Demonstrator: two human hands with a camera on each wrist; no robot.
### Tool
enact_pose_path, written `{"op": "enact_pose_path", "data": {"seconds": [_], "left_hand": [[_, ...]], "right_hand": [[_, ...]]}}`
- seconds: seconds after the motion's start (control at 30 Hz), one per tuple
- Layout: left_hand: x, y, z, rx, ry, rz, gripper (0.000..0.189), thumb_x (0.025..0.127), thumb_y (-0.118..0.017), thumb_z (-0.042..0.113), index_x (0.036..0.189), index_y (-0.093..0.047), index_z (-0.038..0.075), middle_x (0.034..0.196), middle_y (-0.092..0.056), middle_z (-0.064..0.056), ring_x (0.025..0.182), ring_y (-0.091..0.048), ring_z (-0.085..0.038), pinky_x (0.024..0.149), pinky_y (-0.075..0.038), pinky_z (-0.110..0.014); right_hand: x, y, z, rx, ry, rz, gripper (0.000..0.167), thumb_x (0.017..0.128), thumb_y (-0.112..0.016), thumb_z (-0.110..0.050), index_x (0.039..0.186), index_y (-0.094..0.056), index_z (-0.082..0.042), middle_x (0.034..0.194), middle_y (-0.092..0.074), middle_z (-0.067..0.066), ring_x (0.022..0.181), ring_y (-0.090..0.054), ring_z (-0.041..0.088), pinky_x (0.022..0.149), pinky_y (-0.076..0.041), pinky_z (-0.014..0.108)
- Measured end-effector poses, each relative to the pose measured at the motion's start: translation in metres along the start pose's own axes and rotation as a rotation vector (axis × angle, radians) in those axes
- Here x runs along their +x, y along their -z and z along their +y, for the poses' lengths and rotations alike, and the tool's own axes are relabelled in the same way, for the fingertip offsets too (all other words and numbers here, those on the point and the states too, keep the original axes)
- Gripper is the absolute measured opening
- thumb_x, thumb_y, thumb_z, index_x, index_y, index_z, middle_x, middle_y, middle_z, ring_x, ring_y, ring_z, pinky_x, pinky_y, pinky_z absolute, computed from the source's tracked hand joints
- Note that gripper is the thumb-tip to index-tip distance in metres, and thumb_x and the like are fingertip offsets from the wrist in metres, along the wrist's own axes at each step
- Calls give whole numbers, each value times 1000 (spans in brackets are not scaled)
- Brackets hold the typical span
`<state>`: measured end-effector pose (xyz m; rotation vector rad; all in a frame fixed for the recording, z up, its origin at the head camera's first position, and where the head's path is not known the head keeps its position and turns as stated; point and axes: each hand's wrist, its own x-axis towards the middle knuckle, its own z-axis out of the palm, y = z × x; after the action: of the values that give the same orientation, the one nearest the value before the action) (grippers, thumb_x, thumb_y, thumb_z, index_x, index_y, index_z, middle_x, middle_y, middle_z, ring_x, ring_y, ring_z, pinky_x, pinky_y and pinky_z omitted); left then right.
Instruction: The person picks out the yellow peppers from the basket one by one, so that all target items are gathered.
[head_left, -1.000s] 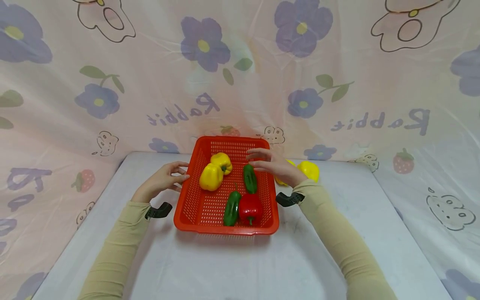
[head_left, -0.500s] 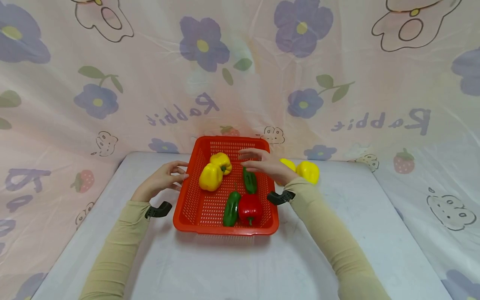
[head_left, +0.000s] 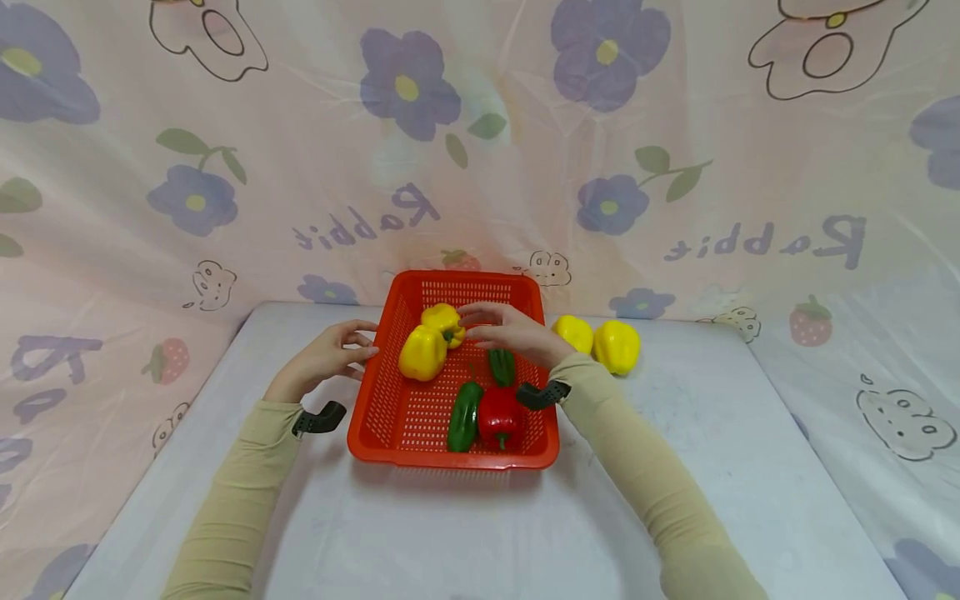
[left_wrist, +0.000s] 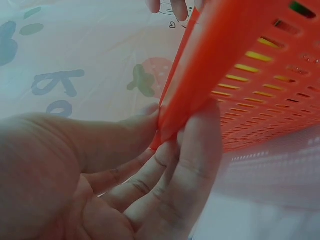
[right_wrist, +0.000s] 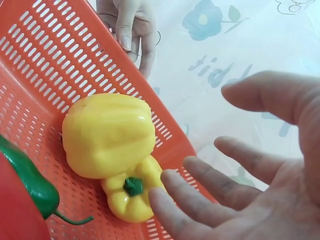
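My left hand (head_left: 324,360) grips the left rim of a red plastic basket (head_left: 452,460), thumb on top and fingers under the rim in the left wrist view. Over the basket hovers my right hand (head_left: 513,332), its fingers spread and holding nothing, close to the farther of two yellow bell peppers (right_wrist: 132,197). The nearer yellow bell pepper (head_left: 422,353) lies against it. A green pepper (head_left: 501,367) sits partly hidden below the right hand. At the basket's near end, another green pepper (head_left: 465,417) lies beside a red bell pepper (head_left: 498,417).
Two more yellow bell peppers, one at the left (head_left: 573,332) and one at the right (head_left: 617,347), rest on the white table (head_left: 675,433) just right of the basket. A patterned curtain (head_left: 480,167) hangs behind the table.
My right hand has moved left over the basket, from above the green pepper toward the yellow bell peppers inside. My left hand has stayed on the rim.
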<state>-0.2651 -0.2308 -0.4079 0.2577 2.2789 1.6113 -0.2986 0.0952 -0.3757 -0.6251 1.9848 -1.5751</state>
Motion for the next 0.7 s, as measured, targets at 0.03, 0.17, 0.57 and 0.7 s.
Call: {"op": "enact_pose_path", "data": {"seconds": [0.03, 0.17, 0.57, 0.7], "left_hand": [[0, 0, 0, -2, -2, -2, 52, 96, -59, 9, 141, -36, -2, 110, -51, -24, 84, -63, -27, 71, -58, -42], [-1, 0, 1, -9, -1, -7, 53, 96, -58, 9, 142, -35, -2, 111, -50, -26, 85, -63, -27, 72, -58, -42], [-1, 1, 2, -9, -3, -11, 51, 96, -58, 9, 141, -36, -2, 109, -51, -23, 85, -63, -26, 72, -58, -42], [-1, 0, 1, -12, -3, -13, 52, 96, -58, 9, 141, -35, -2, 109, -52, -24, 84, -63, -26, 72, -58, -41]], "right_hand": [[1, -1, 0, 5, -2, -3, 45, 96, -59, -12, 139, -46, -8, 136, -49, 17, 114, -55, 24, 96, -47, 37], [4, -3, 0, 38, -7, -26, 46, 97, -56, -10, 141, -43, -6, 139, -44, 23, 116, -54, 26, 102, -41, 46], [20, -8, 3, 59, -80, -18, 52, 96, -58, -13, 144, -39, -2, 141, -43, 21, 119, -51, 28, 105, -37, 49], [26, -11, 8, 93, -112, -5, 49, 98, -55, -12, 143, -40, -1, 143, -40, 22, 125, -46, 35, 105, -36, 50]]}}
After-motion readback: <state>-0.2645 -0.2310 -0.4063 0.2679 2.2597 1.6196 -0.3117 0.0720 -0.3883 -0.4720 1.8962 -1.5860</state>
